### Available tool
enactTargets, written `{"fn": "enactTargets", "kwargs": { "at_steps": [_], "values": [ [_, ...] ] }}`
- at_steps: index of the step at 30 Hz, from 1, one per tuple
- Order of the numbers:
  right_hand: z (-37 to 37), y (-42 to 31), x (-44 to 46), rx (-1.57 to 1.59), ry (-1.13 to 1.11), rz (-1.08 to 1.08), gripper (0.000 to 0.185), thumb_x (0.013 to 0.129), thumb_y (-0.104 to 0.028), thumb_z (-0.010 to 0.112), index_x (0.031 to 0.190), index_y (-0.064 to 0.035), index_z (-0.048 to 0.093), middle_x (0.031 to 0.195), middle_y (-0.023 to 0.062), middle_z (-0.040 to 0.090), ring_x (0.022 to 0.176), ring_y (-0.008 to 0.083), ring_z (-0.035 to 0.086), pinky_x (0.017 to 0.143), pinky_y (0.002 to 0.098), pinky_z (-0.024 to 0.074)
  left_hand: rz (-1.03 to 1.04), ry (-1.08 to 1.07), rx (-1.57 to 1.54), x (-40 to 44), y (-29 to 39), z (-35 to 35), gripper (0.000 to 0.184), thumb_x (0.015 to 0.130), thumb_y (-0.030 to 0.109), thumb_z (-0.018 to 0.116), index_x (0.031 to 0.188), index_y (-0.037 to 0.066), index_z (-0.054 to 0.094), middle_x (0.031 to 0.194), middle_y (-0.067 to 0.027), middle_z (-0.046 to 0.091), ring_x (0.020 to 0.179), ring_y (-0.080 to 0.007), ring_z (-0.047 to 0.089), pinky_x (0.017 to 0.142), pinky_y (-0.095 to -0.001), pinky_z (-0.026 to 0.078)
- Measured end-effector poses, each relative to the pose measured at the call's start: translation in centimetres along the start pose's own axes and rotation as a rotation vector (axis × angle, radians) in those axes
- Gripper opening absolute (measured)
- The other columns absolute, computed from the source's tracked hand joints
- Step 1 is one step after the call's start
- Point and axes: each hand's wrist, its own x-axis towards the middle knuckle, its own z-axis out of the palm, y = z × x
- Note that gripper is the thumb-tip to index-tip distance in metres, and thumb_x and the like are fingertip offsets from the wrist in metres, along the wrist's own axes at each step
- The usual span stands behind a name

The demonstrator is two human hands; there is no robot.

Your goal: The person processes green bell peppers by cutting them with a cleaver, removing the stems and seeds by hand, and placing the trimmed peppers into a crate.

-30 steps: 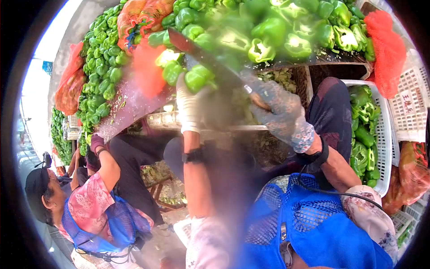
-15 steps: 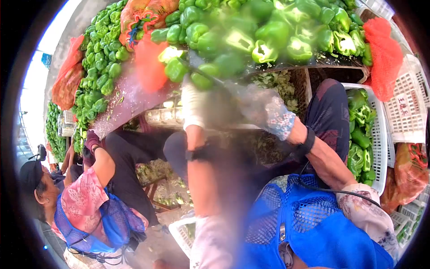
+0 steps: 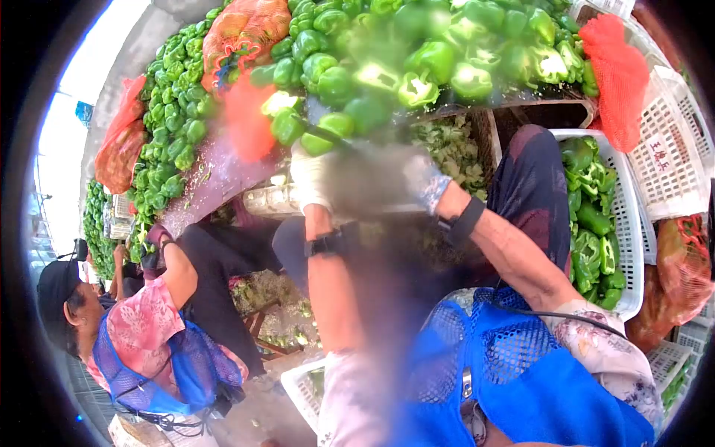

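Observation:
In a white glove, my left hand (image 3: pixel 309 175) is at the lower side of a green bell pepper (image 3: pixel 319 141) and appears closed on it, though its fingers are partly blurred. A dark, narrow blade, seemingly a knife (image 3: pixel 328 135), lies across that pepper. It runs back towards my right hand (image 3: pixel 424 179), which is curled in a pale glove with a floral cuff. A grey smear on the view hides the space between my hands. Just left of the blade is another green pepper (image 3: pixel 287 127).
Whole and cut green peppers (image 3: pixel 432 63) heap on the surface ahead. Pale scraps (image 3: pixel 450 149) lie below its edge. To my right stands a white crate (image 3: pixel 631 246) of cut peppers, with a red mesh bag (image 3: pixel 614 78) above. A co-worker (image 3: pixel 141 320) sits at left.
My right hand has moved left, nearer my left hand, and its forearm has swung inward. The blade now lies across the pepper. The whole view has shifted slightly.

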Motion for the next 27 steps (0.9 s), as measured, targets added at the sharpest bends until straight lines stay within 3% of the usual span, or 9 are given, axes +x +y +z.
{"fn": "enactTargets", "kwargs": {
  "at_steps": [6, 8, 11, 14, 18, 21, 23, 25, 27],
  "values": [
    [-8.3, 1.9, 4.1, 0.576, -0.127, 0.370, 0.041, 0.092, -0.012, 0.055, 0.133, -0.0194, 0.057, 0.074, 0.0072, 0.064, 0.053, 0.0120, 0.050, 0.046, 0.0279, 0.0427, -0.044, -0.021, -0.374, 1.2, -3.1, -2.7, 0.063, 0.066, -0.016, 0.068, 0.123, 0.004, 0.051, 0.113, -0.0103, 0.063, 0.101, -0.0267, 0.064, 0.088, -0.0367, 0.055],
    [-8.0, 2.8, 5.8, 0.669, -0.099, 0.442, 0.038, 0.092, -0.015, 0.056, 0.130, -0.0166, 0.059, 0.080, 0.0091, 0.067, 0.055, 0.0131, 0.053, 0.048, 0.0286, 0.0443, -0.240, -0.250, -0.883, 1.4, -3.8, -3.3, 0.061, 0.068, -0.016, 0.067, 0.123, 0.004, 0.050, 0.117, -0.0116, 0.061, 0.105, -0.0275, 0.063, 0.091, -0.0383, 0.055],
    [-7.7, 3.6, 8.7, 0.738, -0.134, 0.538, 0.036, 0.091, -0.020, 0.060, 0.126, -0.0123, 0.062, 0.090, 0.0129, 0.071, 0.057, 0.0160, 0.059, 0.053, 0.0311, 0.0485, -0.010, -0.336, -0.690, 1.9, -5.4, -3.6, 0.060, 0.071, -0.018, 0.061, 0.125, 0.004, 0.049, 0.123, -0.0133, 0.059, 0.112, -0.0299, 0.059, 0.097, -0.0429, 0.053],
    [-1.9, 5.2, 10.1, 0.644, 0.085, 0.335, 0.035, 0.092, -0.025, 0.058, 0.123, -0.0103, 0.063, 0.087, 0.0127, 0.071, 0.057, 0.0168, 0.059, 0.055, 0.0318, 0.0501, 0.582, -0.163, 0.207, 2.7, -8.7, -3.1, 0.058, 0.073, -0.017, 0.058, 0.127, 0.002, 0.049, 0.126, -0.0153, 0.057, 0.116, -0.0319, 0.057, 0.101, -0.0460, 0.049],
    [-4.6, 4.0, 12.0, 0.481, -0.196, 0.446, 0.028, 0.094, -0.021, 0.056, 0.118, -0.0092, 0.065, 0.101, 0.0077, 0.071, 0.057, 0.0142, 0.059, 0.055, 0.0270, 0.0519, 0.033, -0.259, -0.778, 0.6, -4.9, -3.4, 0.050, 0.079, -0.007, 0.057, 0.128, -0.002, 0.050, 0.130, -0.0179, 0.055, 0.122, -0.0345, 0.052, 0.105, -0.0501, 0.045],
    [1.5, 7.4, 12.2, 1.749, -0.111, 0.516, 0.029, 0.094, -0.018, 0.054, 0.121, -0.0106, 0.061, 0.110, 0.0046, 0.067, 0.084, 0.0131, 0.062, 0.066, 0.0267, 0.0541, -0.247, -0.386, -1.285, -0.5, -3.6, -3.3, 0.041, 0.083, 0.005, 0.059, 0.123, -0.004, 0.053, 0.126, -0.0189, 0.057, 0.121, -0.0369, 0.052, 0.104, -0.0564, 0.042],
    [2.5, 10.5, 12.4, 1.424, 0.111, 0.361, 0.031, 0.093, -0.016, 0.055, 0.123, -0.0109, 0.060, 0.112, 0.0036, 0.065, 0.095, 0.0127, 0.062, 0.071, 0.0267, 0.0548, -0.400, -0.498, -1.579, -0.9, -3.1, -2.9, 0.040, 0.085, 0.011, 0.060, 0.122, -0.002, 0.054, 0.125, -0.0185, 0.057, 0.118, -0.0370, 0.053, 0.103, -0.0583, 0.042],
    [1.1, 13.2, 12.1, -0.084, 0.354, 0.029, 0.033, 0.091, -0.015, 0.057, 0.123, -0.0105, 0.059, 0.110, 0.0036, 0.066, 0.099, 0.0126, 0.062, 0.075, 0.0270, 0.0548, -0.515, -0.549, -1.729, -1.5, -2.3, -2.4, 0.041, 0.087, 0.021, 0.061, 0.121, 0.000, 0.055, 0.124, -0.0175, 0.058, 0.115, -0.0367, 0.054, 0.101, -0.0595, 0.043],
    [-0.6, 16.1, 11.7, -0.185, 0.246, 0.138, 0.030, 0.090, -0.015, 0.057, 0.120, -0.0101, 0.061, 0.109, 0.0048, 0.066, 0.098, 0.0144, 0.062, 0.075, 0.0275, 0.0547, -0.495, -0.527, -1.688, -1.4, -2.4, -2.2, 0.045, 0.087, 0.029, 0.060, 0.122, 0.001, 0.054, 0.123, -0.0168, 0.059, 0.113, -0.0370, 0.055, 0.098, -0.0588, 0.045]
  ]
}}
